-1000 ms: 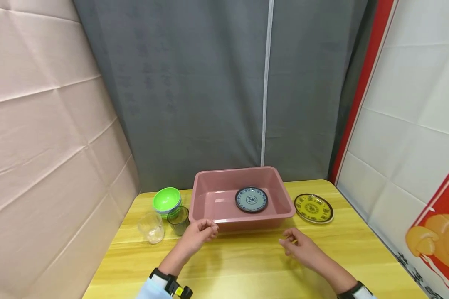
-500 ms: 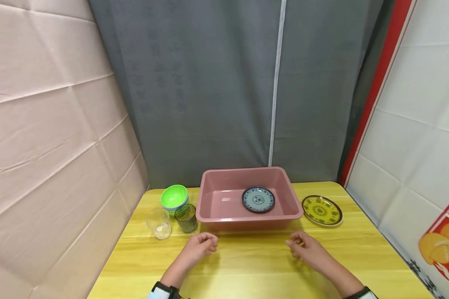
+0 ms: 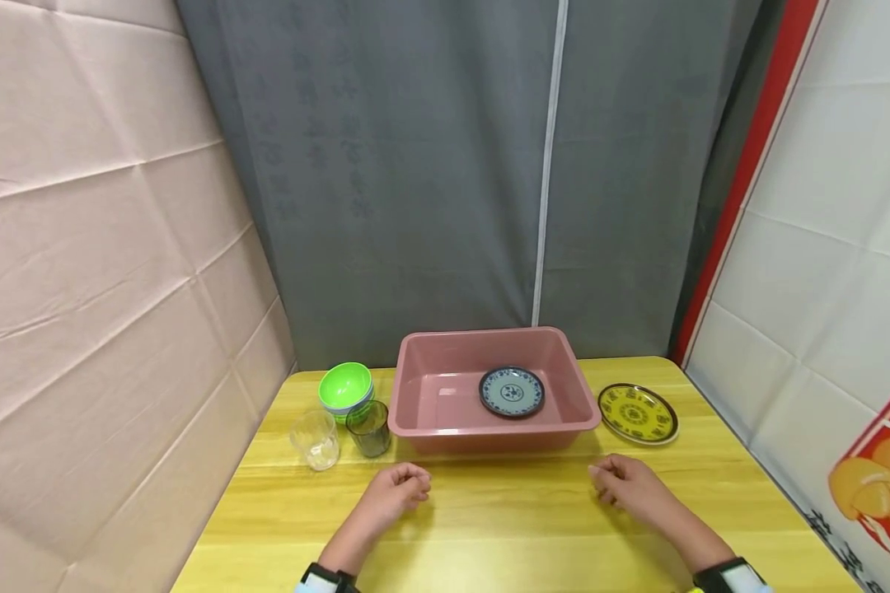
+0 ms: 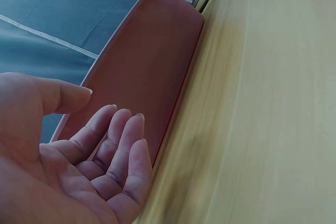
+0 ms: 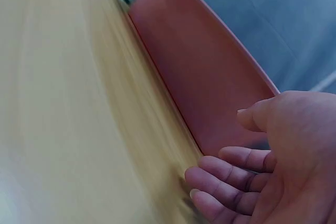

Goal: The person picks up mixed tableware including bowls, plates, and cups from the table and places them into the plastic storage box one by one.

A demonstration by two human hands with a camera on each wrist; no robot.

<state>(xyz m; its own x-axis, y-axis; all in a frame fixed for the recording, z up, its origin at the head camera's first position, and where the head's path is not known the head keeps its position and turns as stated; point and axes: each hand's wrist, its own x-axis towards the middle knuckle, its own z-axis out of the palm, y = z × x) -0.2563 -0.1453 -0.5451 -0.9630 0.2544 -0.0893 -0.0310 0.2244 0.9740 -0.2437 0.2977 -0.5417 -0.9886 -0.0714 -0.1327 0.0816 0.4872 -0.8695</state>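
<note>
Though loosely curled, grasping nothing: left hand [image 3: 395, 496] and right hand [image 3: 633, 492], well apart before pink basin [image 3: 439, 399], perhaps so spaced to suit both its ends; contact with wooden table [image 3: 504, 531] beneath not discernible. Next, at left: clear glass [image 3: 316, 442] and smoked glass [image 3: 369, 431], upright, side by side, likely grouped by kind. At centre: pink basin, probably set midway for access from either side; inside, blue-patterned plate [image 3: 512, 392], lying toward the right. Just beside it, at right: yellow plate [image 3: 639, 413], flat. Farther left: stacked bowls [image 3: 345, 386], green uppermost, presumably nested to save room. Beyond all: grey curtain [image 3: 415, 181]. Differs from half a second ago in right hand, shifted outward, toward yellow plate's side; left hand and dishes unmoved.
</note>
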